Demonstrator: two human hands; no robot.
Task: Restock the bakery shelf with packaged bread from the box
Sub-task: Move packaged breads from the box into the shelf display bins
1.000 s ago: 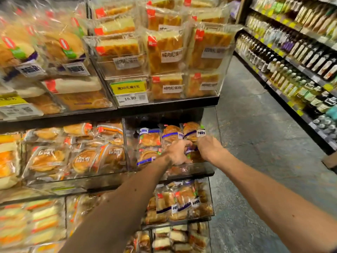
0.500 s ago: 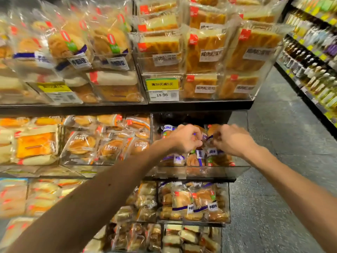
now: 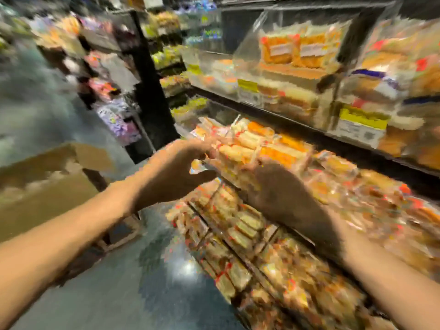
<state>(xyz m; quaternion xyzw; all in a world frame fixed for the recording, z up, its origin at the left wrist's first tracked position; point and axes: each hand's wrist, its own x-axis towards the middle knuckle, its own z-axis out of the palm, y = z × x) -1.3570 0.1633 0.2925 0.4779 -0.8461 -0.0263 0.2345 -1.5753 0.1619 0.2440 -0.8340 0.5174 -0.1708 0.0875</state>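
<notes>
Cardboard shows at the edge of the head view: the box (image 3: 47, 186) sits low and to the left of the black upright post (image 3: 152, 91), its flaps raised, and the blur hides whether any stock is inside. To the right of the post and lower, both bare arms reach toward a heap of packaged bread (image 3: 257, 144) lying on the middle tier of the bakery shelf (image 3: 309, 133). The left hand (image 3: 176, 170) is at the near corner of that heap, closest to the post, with its fingers at a wrapper edge, but motion smear makes it impossible to tell whether it pinches the film or only touches it. The right hand (image 3: 283, 196), farther from the post, lies back-up against the front of the heap; its fingers are hidden, so its hold cannot be told either. The main risk seems to be the heap itself, since the slick wrappers are piled loosely at the front lip, and a one-sided pull or push could slide several packs off onto the floor (image 3: 166, 282) below the post. A squeeze hard enough to stop a slide would probably crush the soft loaves. The fast head swing adds to this, as hands placed without a steady look could snag neighbouring packs (image 3: 238, 229) on the tier beneath.
</notes>
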